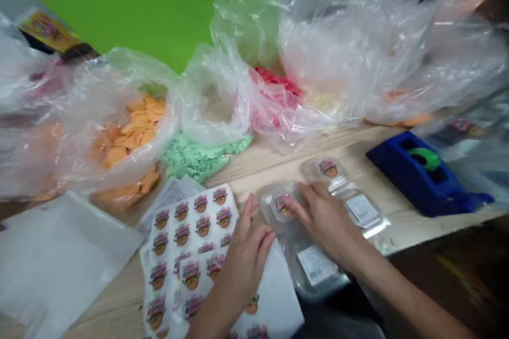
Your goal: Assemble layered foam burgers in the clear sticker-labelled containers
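My right hand (324, 217) lies over the lid of an open clear plastic clamshell container (272, 217). Its thumb touches a round printed sticker (283, 207) on that lid, and its other fingers rest near the lid's right edge, apart from the thumb. Beside the container, my left hand (248, 259) is over sheets of stickers (191, 222), fingers stretched out, holding nothing I can see. A white label (317, 265) shows in the container's other half. Just right, a second clear clamshell container (345, 190) lies open, with a similar sticker and a white label.
A blue tape dispenser (421, 169) with green tape stands at right. Clear bags hold orange pieces (137, 127), green pieces (199, 153) and red pieces (278, 82) along the green wall (147, 5). A whitish plastic bag (67, 259) lies at left.
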Action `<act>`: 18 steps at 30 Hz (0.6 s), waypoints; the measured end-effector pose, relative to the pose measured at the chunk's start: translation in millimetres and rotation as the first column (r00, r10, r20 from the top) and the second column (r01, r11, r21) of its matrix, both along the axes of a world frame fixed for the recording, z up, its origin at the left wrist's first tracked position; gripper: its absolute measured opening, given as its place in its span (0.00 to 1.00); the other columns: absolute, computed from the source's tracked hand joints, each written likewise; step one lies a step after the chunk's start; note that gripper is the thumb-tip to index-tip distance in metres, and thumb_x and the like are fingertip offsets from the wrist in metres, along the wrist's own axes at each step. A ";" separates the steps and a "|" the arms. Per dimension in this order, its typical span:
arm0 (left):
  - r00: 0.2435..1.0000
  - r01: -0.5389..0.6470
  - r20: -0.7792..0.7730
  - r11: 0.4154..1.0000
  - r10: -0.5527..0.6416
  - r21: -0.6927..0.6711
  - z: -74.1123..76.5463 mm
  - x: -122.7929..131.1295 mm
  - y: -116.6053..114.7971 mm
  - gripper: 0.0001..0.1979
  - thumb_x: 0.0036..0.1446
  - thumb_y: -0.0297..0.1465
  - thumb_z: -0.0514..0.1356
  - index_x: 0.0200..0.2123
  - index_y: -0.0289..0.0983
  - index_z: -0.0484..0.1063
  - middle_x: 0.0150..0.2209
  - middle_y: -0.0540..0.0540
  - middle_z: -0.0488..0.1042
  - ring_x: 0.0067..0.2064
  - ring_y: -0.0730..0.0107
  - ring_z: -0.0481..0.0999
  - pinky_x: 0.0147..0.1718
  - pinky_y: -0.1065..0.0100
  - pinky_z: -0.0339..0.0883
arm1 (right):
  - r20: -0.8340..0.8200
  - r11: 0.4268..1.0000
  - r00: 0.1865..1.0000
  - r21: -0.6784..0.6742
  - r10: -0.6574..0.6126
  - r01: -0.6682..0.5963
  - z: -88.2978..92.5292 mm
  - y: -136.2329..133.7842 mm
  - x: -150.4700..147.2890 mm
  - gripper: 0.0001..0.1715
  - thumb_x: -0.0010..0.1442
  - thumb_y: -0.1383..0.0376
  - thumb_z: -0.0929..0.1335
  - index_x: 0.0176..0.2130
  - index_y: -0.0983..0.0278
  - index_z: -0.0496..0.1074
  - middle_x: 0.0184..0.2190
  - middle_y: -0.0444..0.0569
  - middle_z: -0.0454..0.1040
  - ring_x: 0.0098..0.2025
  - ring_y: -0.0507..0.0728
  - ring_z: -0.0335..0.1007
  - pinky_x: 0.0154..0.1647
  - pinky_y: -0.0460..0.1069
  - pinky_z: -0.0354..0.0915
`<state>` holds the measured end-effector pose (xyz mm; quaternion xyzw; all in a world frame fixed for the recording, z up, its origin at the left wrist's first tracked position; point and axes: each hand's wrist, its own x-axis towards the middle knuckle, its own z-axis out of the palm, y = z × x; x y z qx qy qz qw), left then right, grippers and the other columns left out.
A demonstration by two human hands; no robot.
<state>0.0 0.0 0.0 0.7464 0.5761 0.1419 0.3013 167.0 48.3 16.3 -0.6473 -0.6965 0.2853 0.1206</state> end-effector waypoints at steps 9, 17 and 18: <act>1.000 0.002 0.001 0.994 -0.002 0.106 1.5 6.1 -4.6 0.09 0.60 0.29 0.47 0.34 0.37 0.65 0.62 0.40 0.45 0.63 0.61 0.44 0.57 0.52 0.48 | 0.041 0.965 0.999 0.263 -0.029 0.017 -14.3 -22.5 -3.8 0.30 0.59 0.56 0.60 0.51 0.78 0.62 0.46 0.63 0.64 0.49 0.65 0.58 0.49 0.57 0.58; 0.996 -0.010 0.088 0.991 -0.002 0.134 5.4 12.4 -5.6 0.08 0.60 0.27 0.47 0.33 0.39 0.64 0.59 0.45 0.54 0.61 0.65 0.48 0.57 0.55 0.49 | -0.121 0.986 0.992 0.165 0.019 0.002 -15.5 -26.2 -2.7 0.24 0.59 0.58 0.62 0.51 0.69 0.63 0.42 0.55 0.64 0.46 0.61 0.59 0.47 0.55 0.59; 0.995 -0.024 0.103 0.993 0.012 0.117 4.7 14.1 -5.3 0.08 0.60 0.27 0.47 0.33 0.39 0.64 0.58 0.46 0.55 0.60 0.65 0.49 0.57 0.55 0.49 | -0.135 0.988 0.991 0.151 0.008 0.013 -17.0 -25.6 -2.5 0.26 0.58 0.58 0.63 0.51 0.70 0.62 0.42 0.56 0.64 0.46 0.61 0.59 0.47 0.55 0.59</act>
